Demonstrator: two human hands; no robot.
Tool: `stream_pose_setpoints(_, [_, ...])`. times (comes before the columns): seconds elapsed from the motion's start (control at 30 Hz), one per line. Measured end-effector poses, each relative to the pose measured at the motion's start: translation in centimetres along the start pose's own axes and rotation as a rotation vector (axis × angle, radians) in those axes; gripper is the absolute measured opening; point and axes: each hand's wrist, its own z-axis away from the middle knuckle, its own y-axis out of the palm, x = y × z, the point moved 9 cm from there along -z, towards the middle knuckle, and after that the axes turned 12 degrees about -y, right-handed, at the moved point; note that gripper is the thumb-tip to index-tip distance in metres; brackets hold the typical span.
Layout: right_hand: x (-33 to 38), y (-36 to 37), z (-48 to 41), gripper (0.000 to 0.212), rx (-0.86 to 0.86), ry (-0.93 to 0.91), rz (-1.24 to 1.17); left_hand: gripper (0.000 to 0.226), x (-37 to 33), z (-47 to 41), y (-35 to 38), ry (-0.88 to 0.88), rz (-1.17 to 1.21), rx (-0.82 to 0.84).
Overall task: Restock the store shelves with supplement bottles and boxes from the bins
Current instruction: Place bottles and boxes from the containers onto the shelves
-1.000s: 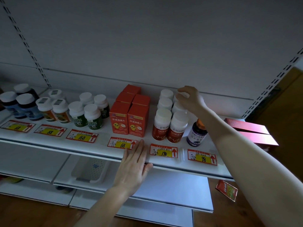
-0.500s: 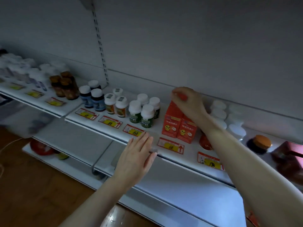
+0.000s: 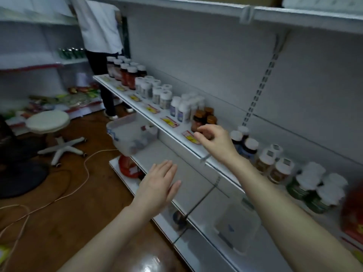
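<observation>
Landmark: the white metal store shelf [image 3: 177, 134] with yellow-and-red price tags along its front edge. Stock on it runs in rows: dark-red bottles with white caps [image 3: 128, 76] at the far end, then clear grey bottles with white lids [image 3: 157, 93], white plastic bottles with purple labels [image 3: 181, 110], and amber-brown bottles with brown caps [image 3: 204, 119] about mid-shelf; green bottles with white caps [image 3: 314, 193] sit at the near end. Clear plastic bin [image 3: 129, 134] sits on the tier just under the shelf, a few bottles visible inside; second clear bin [image 3: 235, 222] lower down, nearer the camera. Handling guess: small rigid plastic bottles, light, smooth labels so a bit slippery, easy to topple in tight rows; best taken around the body just under the cap, or by the cap from above. Right hand [image 3: 216, 142] is over the shelf front, right beside the amber-brown bottles: grip half-curled, thumb and forefinger apart, nothing held; contact with the nearest bottle not clear. Left hand [image 3: 159, 183] hovers below the shelf edge, over the lower tier, palm down, fingers flat and spread, empty. View is motion-blurred, labels unreadable. Another person in a white coat [image 3: 98, 26] stands at the shelf's far end.
</observation>
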Motion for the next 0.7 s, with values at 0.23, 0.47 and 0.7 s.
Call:
stream_pose_setpoints(0.23, [5.3,12.5,-8.0,0.021,0.12,-0.1,-0.034,0.063,14.5,-2.0,-2.5,-0.231,0.029,0.052])
stream_pose_setpoints(0.47, [5.4,25.0,-15.0,0.023,0.243,-0.136,-0.101,0.051,25.2,-6.2,-1.8,-0.343,-0.046,0.033])
stream_pose_setpoints(0.7, [0.7,37.5,-23.4,0.027,0.349,-0.048,-0.174,0.057,36.0,-14.3,2.3,-0.43,-0.039,0.145])
